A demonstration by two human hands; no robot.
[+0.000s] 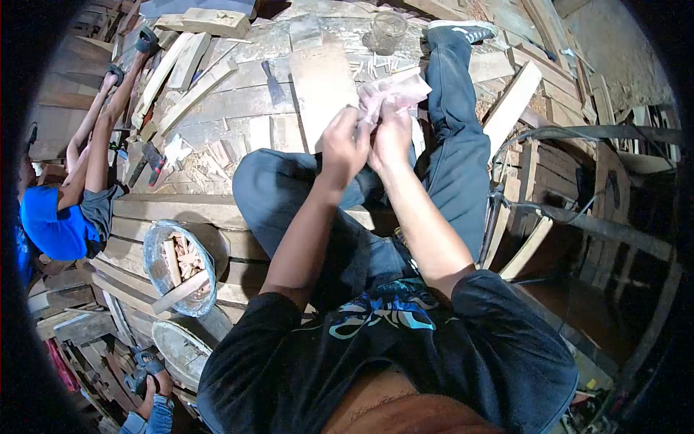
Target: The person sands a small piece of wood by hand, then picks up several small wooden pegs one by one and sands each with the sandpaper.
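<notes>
A crumpled, pale pinkish sheet [394, 94] is between my two hands, above my lap. My left hand [343, 141] has its fingers curled in against the sheet's lower left edge. Close beside it, my right hand [391, 135] pinches the sheet from below, thumb and fingers drawn together. The two hands meet at the fingertips, and the sheet fans out beyond them to the upper right. Just past my left hand lies a flat pale board [322, 83]. A dark chisel-like tool [272, 83] rests on the planks to the left of that board.
A bucket [211, 298] of wood pieces stands at my left, with a second pale container [177, 347] beside it. A glass jar [390, 29] stands ahead. Timber offcuts [189, 61] and a hammer-like tool [153, 160] lie left. Another person [58, 220] sits far left; metal bars [607, 134] run right.
</notes>
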